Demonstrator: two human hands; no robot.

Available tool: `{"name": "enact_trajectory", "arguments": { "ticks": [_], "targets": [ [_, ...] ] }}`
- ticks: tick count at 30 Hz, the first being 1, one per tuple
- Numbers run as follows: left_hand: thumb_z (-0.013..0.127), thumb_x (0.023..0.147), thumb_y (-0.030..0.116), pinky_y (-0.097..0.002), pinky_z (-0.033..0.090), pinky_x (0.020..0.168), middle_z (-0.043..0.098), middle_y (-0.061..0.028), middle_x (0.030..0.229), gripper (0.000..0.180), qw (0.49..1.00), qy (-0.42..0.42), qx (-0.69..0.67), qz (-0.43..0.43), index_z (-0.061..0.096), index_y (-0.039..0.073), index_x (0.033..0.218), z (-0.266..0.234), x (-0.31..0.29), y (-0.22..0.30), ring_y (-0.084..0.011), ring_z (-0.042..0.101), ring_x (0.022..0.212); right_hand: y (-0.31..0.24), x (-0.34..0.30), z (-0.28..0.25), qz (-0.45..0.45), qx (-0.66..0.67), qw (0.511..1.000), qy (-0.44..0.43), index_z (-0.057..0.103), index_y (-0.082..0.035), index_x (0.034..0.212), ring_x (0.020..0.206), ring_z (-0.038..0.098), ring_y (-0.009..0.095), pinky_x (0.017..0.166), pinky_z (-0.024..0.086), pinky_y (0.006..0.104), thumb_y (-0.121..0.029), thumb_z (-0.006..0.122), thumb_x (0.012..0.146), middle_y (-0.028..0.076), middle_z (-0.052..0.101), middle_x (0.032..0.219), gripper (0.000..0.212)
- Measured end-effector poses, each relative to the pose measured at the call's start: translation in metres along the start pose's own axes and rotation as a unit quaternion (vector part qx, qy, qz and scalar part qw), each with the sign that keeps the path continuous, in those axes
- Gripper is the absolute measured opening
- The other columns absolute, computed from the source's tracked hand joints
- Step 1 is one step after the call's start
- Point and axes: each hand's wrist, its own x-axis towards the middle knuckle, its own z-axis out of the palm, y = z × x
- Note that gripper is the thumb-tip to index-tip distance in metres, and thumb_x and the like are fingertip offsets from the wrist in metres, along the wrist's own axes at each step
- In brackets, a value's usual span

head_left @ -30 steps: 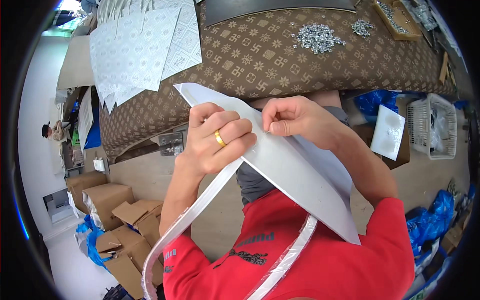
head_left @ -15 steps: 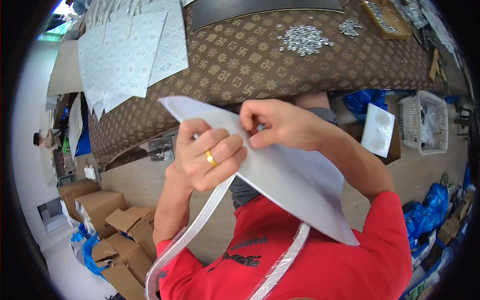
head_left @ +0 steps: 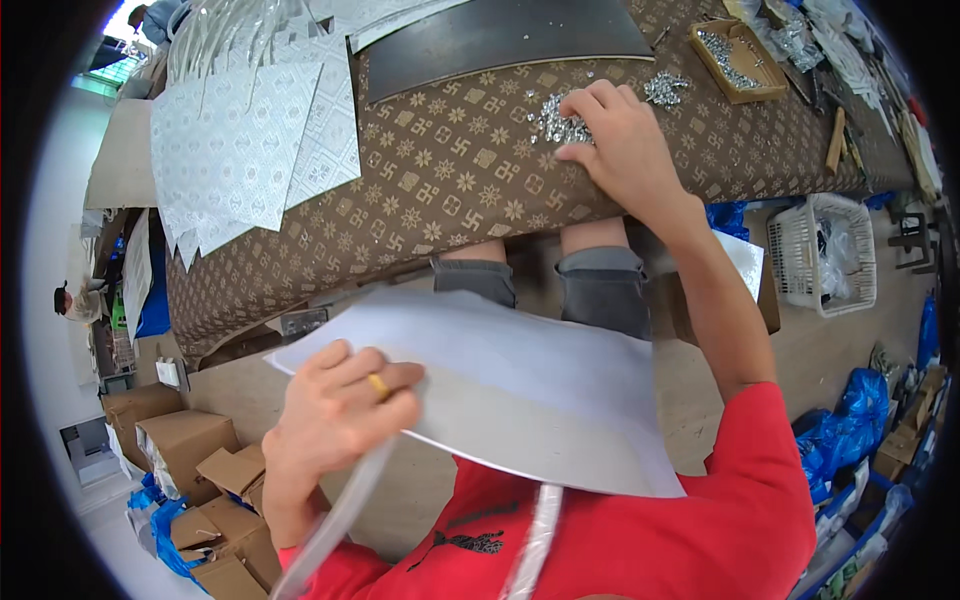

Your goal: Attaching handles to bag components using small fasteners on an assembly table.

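My left hand [head_left: 345, 405], a yellow ring on one finger, is closed on the edge of a white bendable panel [head_left: 540, 400] above my lap. From under that hand a plastic-wrapped white strap [head_left: 335, 515] hangs down; a second wrapped strap [head_left: 537, 540] comes off the panel's lower edge over my red shirt. My right hand [head_left: 632, 150] is out over the table, thumb and fingers apart, at a heap of small silver metal fasteners [head_left: 553, 122]. Its fingertips partly hide the heap, and nothing shows in its grasp.
Patterned silvery-white panels [head_left: 240, 140] hang over the left of the brown-clothed table [head_left: 450, 190]. A dark board [head_left: 500, 50] lies at the back. Another fastener heap [head_left: 665, 88] and a tray [head_left: 740, 65] sit rightward. Cardboard boxes [head_left: 185, 450] and a white basket [head_left: 825, 255] stand on the floor.
My right hand has left the panel and reached forward to the fastener heap. My left hand has lowered the panel toward my lap and moved left, still gripping it.
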Motion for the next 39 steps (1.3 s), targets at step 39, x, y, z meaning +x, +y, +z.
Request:
{"name": "enact_trajectory", "arguments": {
  "ticks": [39],
  "targets": [
    [0.081,0.085,0.007,-0.0304,0.054,0.081,0.076,-0.0086,0.101,0.032,0.623,0.493,-0.313,-0.519,0.07,0.001,0.114,0.105,-0.033,0.037,-0.0138,0.07,0.09,-0.192,-0.04,0.096,0.13,0.496,0.833,-0.208,0.069,-0.003,0.091,0.077,0.051,0.009,0.072,0.044,0.0241,0.006,0.078,0.08,0.001,0.054,0.099,0.017]
  ]
}}
